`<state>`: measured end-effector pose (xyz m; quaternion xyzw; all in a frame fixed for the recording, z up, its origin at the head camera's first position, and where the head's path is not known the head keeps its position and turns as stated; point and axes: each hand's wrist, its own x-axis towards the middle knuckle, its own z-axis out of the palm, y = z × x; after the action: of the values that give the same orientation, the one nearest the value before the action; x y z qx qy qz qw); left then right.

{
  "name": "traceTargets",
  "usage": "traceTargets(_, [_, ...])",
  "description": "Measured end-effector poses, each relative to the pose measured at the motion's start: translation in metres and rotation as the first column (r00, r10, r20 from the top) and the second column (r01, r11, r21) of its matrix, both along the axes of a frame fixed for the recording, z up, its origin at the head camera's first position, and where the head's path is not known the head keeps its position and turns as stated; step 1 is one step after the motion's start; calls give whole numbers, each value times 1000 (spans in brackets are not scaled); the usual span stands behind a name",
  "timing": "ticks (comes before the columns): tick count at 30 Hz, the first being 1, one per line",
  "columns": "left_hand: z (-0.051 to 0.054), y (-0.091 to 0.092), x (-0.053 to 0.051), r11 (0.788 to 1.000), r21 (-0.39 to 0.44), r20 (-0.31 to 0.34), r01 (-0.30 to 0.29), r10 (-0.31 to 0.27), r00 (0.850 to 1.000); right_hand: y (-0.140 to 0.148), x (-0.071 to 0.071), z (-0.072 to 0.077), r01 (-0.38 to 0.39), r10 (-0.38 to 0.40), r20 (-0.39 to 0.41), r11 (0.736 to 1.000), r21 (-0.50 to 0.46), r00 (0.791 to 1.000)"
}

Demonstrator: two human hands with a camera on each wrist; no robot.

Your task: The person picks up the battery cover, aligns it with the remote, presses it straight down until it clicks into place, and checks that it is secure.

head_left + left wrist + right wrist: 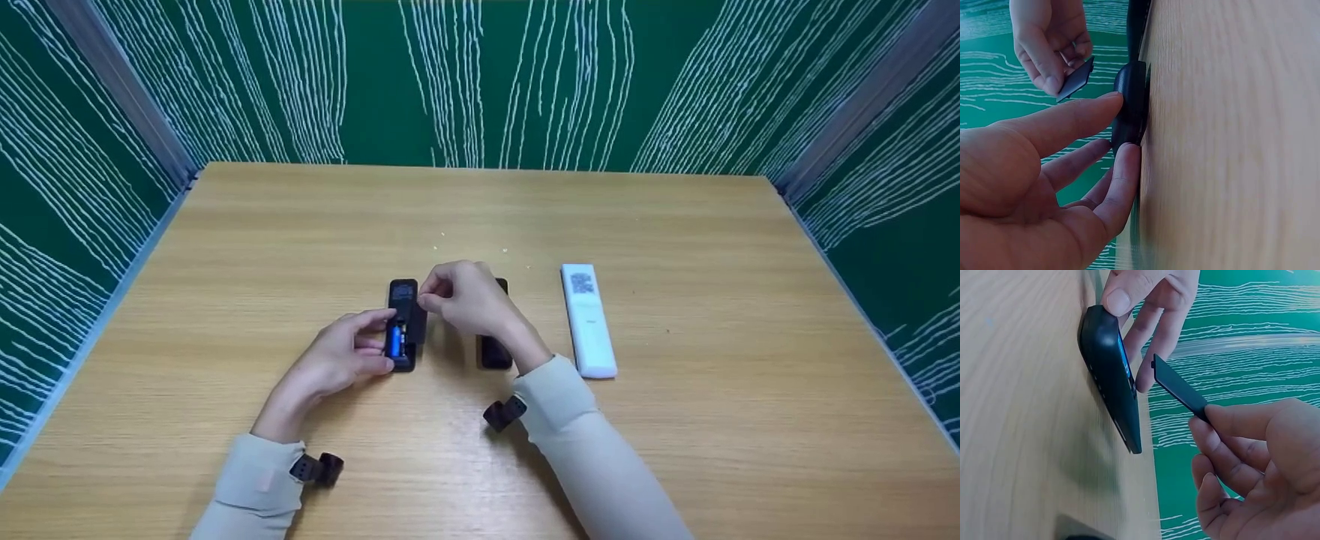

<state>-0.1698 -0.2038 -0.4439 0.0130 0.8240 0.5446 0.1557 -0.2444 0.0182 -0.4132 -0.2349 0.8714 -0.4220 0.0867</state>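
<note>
A black remote control (403, 291) lies back up on the table, its battery compartment uncovered with a blue battery (396, 342) inside. My left hand (337, 352) grips this remote, thumb and fingers on its sides. Just above and to the right of the compartment, my right hand (472, 300) pinches a thin black battery cover (1179, 388) by one end. In the right wrist view the cover is tilted and apart from the remote. Beneath my right hand and wrist lies a second black remote (495, 354), partly hidden.
To the right, a white remote (590, 330) with a printed code lies on the wooden table (300, 225). A few tiny pale specks are scattered beyond the hands. Green panels (375, 82) with white lines stand around the table.
</note>
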Motion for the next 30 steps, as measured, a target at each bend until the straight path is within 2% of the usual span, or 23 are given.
traceTargets(13, [1, -1, -1, 1000, -21, 6, -8, 8, 1000, -12, -3, 1, -23, 23, 7, 1000, -11, 1000])
traceTargets(22, [3, 1, 0, 1000, 8, -12, 18, -18, 1000, -12, -4, -1, -17, 17, 29, 1000, -14, 999])
traceTargets(30, [4, -1, 1, 1000, -1, -22, 29, -29, 999, -14, -5, -4, -18, 18, 32, 1000, -13, 999])
